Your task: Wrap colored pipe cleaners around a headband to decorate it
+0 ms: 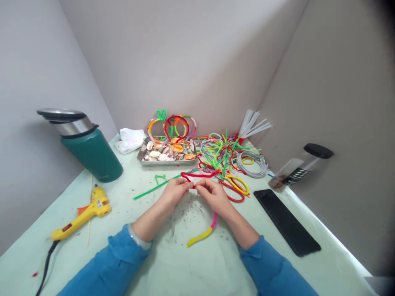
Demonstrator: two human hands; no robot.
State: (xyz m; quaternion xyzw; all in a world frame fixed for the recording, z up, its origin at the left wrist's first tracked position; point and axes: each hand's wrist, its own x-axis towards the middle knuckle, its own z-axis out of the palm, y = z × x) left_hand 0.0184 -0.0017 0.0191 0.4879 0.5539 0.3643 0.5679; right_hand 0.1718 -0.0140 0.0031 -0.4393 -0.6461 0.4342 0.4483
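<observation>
Both my hands meet over the middle of the table, pinching a red pipe cleaner point(200, 175) whose bent length sticks up above the fingers. My left hand point(176, 190) grips it from the left, and my right hand point(214, 195) closes on it from the right, the fingertips almost touching. Beneath my right wrist lies a curved pink and yellow piece point(200, 237), partly hidden by the arm. A green pipe cleaner point(151, 191) with a small bent shape stretches out left of my hands. Red and yellow scissor handles point(237, 186) rest just beyond my right hand.
A metal tray point(166, 163) of shells stands at the back, with colourful wrapped rings point(176, 127) on it. Pipe cleaners point(222, 152) pile up beside a grey coil point(252, 164). At left are a yellow glue gun point(82, 216) and green bottle point(92, 154); at right, a black phone point(286, 222).
</observation>
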